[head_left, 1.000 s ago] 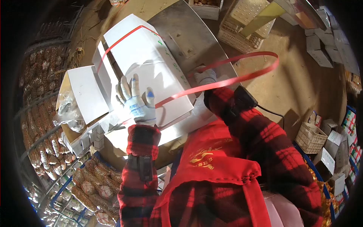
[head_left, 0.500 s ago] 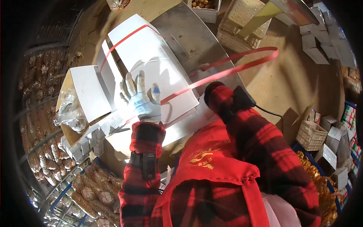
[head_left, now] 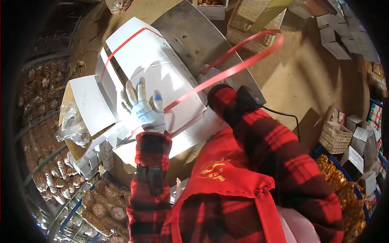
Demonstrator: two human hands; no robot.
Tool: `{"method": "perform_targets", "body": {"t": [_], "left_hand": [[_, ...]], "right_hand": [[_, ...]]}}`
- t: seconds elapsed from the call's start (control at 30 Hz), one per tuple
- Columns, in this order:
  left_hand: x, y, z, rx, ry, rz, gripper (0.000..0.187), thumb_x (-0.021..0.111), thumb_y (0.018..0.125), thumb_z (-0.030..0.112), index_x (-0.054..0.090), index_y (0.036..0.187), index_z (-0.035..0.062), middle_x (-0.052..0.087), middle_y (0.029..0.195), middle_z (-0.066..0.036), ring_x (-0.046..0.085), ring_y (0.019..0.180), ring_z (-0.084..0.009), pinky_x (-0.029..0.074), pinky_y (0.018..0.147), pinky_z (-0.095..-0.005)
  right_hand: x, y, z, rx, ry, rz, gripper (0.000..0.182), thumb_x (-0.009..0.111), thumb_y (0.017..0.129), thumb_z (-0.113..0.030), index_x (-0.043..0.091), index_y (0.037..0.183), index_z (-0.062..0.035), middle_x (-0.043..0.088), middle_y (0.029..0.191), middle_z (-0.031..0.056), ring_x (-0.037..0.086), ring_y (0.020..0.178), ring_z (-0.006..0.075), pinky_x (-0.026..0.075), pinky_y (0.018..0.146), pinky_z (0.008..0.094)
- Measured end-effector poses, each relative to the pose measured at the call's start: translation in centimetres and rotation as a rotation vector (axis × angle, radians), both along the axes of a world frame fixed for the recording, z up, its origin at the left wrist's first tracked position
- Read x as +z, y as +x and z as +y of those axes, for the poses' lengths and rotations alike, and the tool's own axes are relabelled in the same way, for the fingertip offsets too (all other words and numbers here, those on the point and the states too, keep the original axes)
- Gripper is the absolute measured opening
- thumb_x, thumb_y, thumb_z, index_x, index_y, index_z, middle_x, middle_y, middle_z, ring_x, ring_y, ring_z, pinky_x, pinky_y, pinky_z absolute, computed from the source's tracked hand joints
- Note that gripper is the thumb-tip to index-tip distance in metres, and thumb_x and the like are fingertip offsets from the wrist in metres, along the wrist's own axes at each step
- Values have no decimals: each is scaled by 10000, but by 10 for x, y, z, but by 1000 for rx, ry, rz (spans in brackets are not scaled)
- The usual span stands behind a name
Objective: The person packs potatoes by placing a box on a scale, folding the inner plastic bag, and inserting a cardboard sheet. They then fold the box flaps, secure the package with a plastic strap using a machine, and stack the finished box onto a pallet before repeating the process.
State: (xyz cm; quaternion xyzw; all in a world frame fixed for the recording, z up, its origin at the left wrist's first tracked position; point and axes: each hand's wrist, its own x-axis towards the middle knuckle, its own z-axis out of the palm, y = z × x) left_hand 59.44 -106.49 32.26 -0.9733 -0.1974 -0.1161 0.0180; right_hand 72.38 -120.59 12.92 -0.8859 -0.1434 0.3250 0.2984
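My left hand [head_left: 144,110], in a white glove with blue marks, lies with fingers spread on a long white carton [head_left: 142,52]. A red strap [head_left: 243,65] goes around the carton, and its free part loops out in the air to the right. At the carton's right side is my right hand [head_left: 208,75], also gloved. One strand of the loop runs into it, and its fingers look closed there, partly hidden by the nearer strand. The carton rests against a grey metal surface [head_left: 190,34].
An open carton [head_left: 91,103] with clear plastic [head_left: 75,125] stands at the left. Plastic crates [head_left: 336,135] and white boxes [head_left: 352,162] are at the right. Filled net bags [head_left: 101,206] lie lower left. A black cable [head_left: 289,115] hangs past the metal surface's edge.
The view has shifted a little. My right hand and the strap loop appear further left and higher. My left hand stays spread on the carton.
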Motion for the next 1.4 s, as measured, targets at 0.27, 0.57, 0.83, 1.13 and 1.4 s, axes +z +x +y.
{"method": "perform_targets", "body": {"t": [0.27,0.57,0.83,1.13,1.4], "left_hand": [[5,3,-1,45,-36,29,537,514,813,446,477,1302,227,308,1413,-137,229,1308,-397,139,1053,-575],[2,12,-10,66,-103,-49,523,536,817,362,460,1301,181,310,1407,-156,199,1314,-427,115,1067,-578],[30,-39,2,78,-1405,-925,387,476,903,138,454,1273,29,487,1280,-123,476,1148,-258,352,984,-353],[31,-131,-30,71,-2508,-676,492,512,917,298,411,1308,16,469,1278,-70,542,1043,-243,422,919,-362],[46,-94,-41,245,-2697,-910,441,506,905,177,403,1317,57,476,1222,-64,505,1074,-208,424,922,-363]], "right_hand": [[-10,-9,-101,-596,292,-336,264,576,780,-130,597,1021,-27,628,903,74,590,806,200,476,721,326],[172,-43,-16,13,520,-707,324,559,802,-133,565,1124,-103,562,1092,147,520,1038,340,409,894,425],[158,-61,25,175,78,-939,495,539,751,-129,487,1243,-147,417,1317,90,404,1176,338,358,961,465],[157,-63,30,179,162,-963,403,501,824,-181,504,1227,-162,436,1312,77,419,1165,339,351,962,463],[144,-46,32,330,43,-967,456,499,824,-218,477,1277,-166,393,1352,98,377,1198,354,310,987,484]]}}
